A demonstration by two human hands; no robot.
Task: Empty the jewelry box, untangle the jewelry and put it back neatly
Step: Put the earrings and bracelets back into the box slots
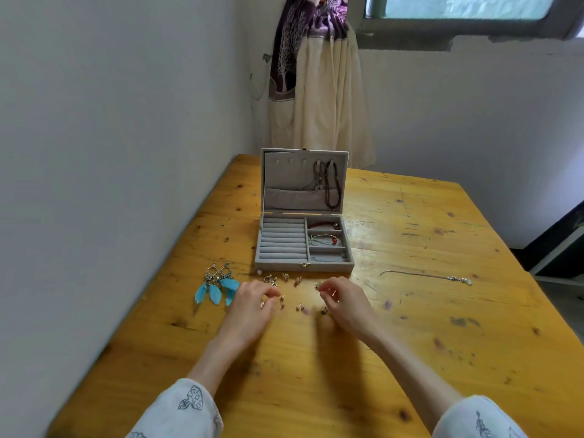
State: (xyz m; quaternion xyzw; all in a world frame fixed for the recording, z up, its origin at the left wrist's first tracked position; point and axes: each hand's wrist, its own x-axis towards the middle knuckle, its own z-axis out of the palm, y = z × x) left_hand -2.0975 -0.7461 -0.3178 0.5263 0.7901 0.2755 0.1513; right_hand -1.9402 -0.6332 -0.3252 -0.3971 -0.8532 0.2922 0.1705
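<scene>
Your left hand [249, 306] and right hand [343, 303] hover over small earrings [300, 307] scattered on the surface [410, 343], fingers curled close; whether they pinch anything you cannot tell. The open jewelry box [304, 245] sits just beyond, feather earrings [218, 284] to its left, a necklace [426, 275] to its right

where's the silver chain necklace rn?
Head view: the silver chain necklace lies stretched out on the table, right of the jewelry box, beyond the right hand.
</scene>
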